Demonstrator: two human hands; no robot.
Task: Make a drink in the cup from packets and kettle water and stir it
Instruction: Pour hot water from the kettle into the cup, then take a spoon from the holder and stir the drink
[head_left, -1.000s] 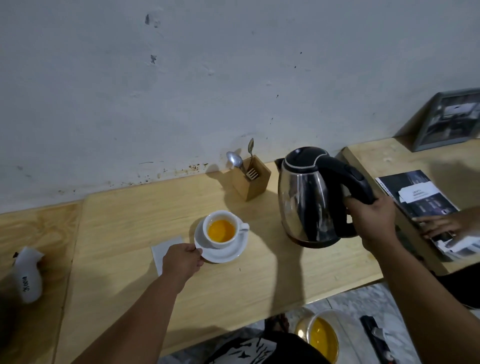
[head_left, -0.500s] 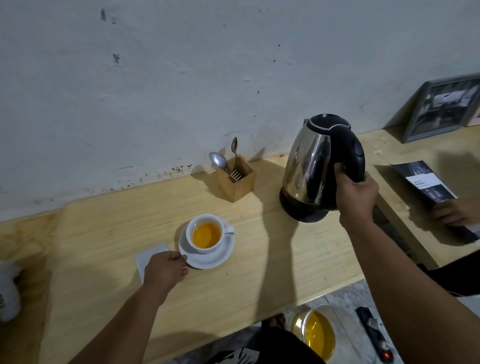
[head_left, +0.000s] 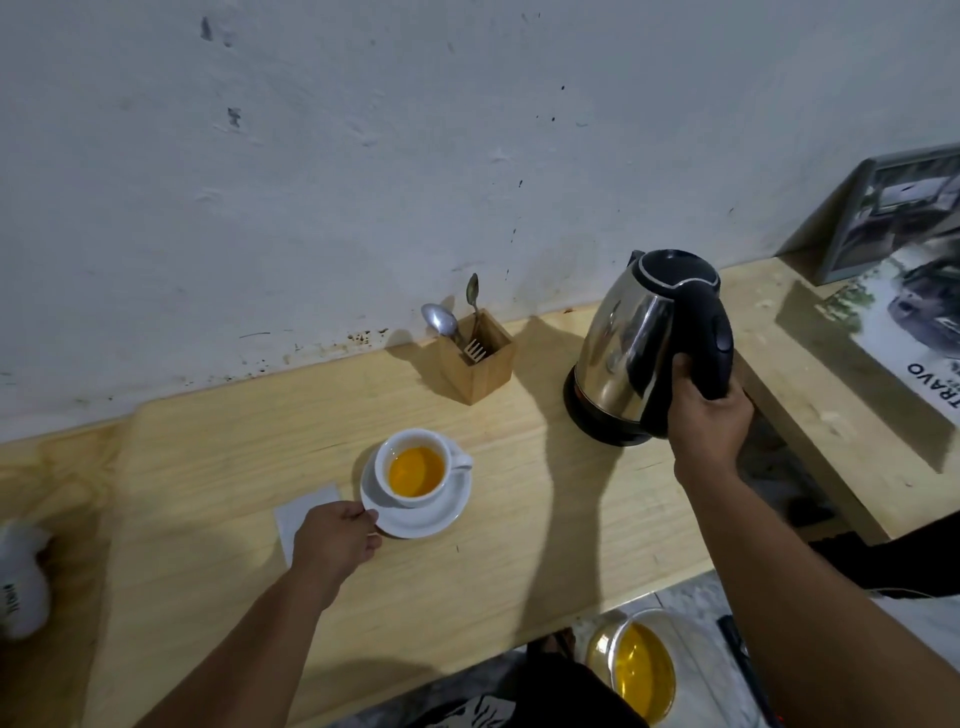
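A white cup (head_left: 415, 467) holding orange-yellow liquid sits on a white saucer (head_left: 441, 517) on the wooden counter (head_left: 208, 467). My left hand (head_left: 332, 543) pinches the saucer's left rim. A white packet (head_left: 301, 514) lies flat, partly under that hand. My right hand (head_left: 709, 421) grips the black handle of the steel kettle (head_left: 634, 343), which leans slightly left with its base on or just above the counter at the back right. A spoon (head_left: 441, 321) stands in a wooden holder (head_left: 475, 358) by the wall.
A raised wooden shelf (head_left: 831, 415) at the right carries a brochure (head_left: 914, 322) and a leaning picture frame (head_left: 893, 208). A white bag (head_left: 21, 582) lies at the far left. Below the counter edge stands a glass jar (head_left: 641, 670) of yellow liquid.
My right hand has carried the kettle away from the cup, back and to the right, and lowered it toward the counter. My left hand stays on the saucer.
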